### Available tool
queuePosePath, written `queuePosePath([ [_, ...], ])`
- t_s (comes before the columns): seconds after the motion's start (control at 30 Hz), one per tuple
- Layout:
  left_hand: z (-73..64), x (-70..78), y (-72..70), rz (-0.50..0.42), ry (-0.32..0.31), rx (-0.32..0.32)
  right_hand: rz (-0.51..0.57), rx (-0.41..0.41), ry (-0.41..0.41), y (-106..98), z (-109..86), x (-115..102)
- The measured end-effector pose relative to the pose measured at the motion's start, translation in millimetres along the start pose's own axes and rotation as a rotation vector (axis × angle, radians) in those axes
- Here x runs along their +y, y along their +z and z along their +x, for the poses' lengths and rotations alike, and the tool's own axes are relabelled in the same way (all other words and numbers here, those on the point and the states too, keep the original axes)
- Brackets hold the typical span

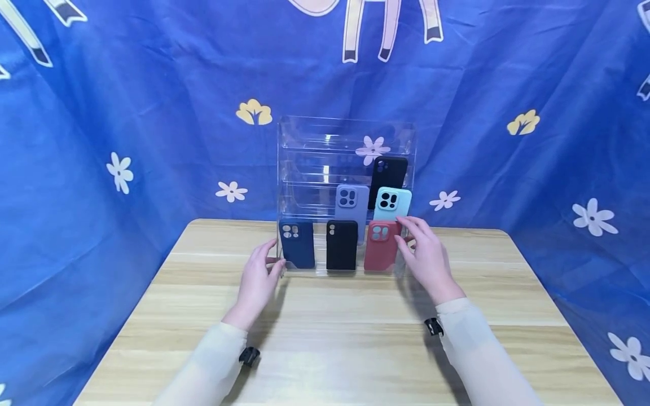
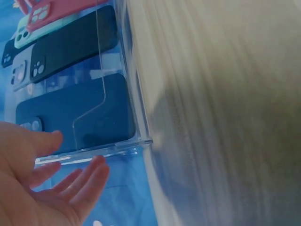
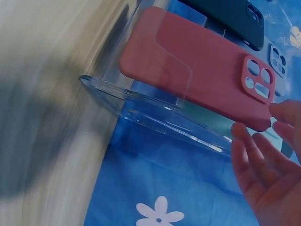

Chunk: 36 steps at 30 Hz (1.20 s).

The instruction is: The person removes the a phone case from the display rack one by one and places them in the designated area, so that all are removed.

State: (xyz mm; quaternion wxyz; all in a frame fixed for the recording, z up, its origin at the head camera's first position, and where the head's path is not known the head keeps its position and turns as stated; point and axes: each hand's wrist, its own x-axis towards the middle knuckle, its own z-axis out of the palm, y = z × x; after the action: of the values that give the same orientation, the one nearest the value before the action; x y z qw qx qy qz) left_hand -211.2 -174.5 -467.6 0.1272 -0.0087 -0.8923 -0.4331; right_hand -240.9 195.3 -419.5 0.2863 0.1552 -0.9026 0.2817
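A clear tiered display rack stands on the table, holding several phone cases. Across its lowest tier are a dark blue case, a black case and a red case. My left hand is at the rack's lower left side, beside the dark blue case, its fingers loosely bent and spread. At the other side, my right hand has its fingertips right at the upper corner of the red case. These fingers look relaxed, and part of them is hidden behind the case.
Higher up, a lavender case, a light cyan case and another black case sit in the rack. Behind the wooden table hangs a blue patterned cloth, which also covers both sides.
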Motion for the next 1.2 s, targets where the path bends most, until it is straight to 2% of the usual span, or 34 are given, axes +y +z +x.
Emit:
queuePosePath([
  [0.3,5.7,-12.1,0.2,-0.158,-0.137,0.048,0.056,0.016,0.009,10,-4.7,4],
  [0.47,6.6,-18.3,-0.3,-0.182,-0.121,0.055,0.097,0.074,0.011,13,-4.9,5],
  [0.6,8.2,-19.4,-0.6,-0.211,-0.123,0.036,0.126,0.124,0.005,12,-3.3,7],
  [0.83,9.3,-19.0,0.1,-0.169,-0.123,0.031,0.221,0.165,-0.014,9,-6.0,8],
  [1.03,10.0,-18.8,0.6,-0.121,-0.095,0.034,0.229,0.186,-0.024,5,-6.6,4],
  [1.2,10.5,-16.6,-1.1,-0.116,-0.096,0.027,0.257,0.224,-0.033,2,-7.2,-5],
])
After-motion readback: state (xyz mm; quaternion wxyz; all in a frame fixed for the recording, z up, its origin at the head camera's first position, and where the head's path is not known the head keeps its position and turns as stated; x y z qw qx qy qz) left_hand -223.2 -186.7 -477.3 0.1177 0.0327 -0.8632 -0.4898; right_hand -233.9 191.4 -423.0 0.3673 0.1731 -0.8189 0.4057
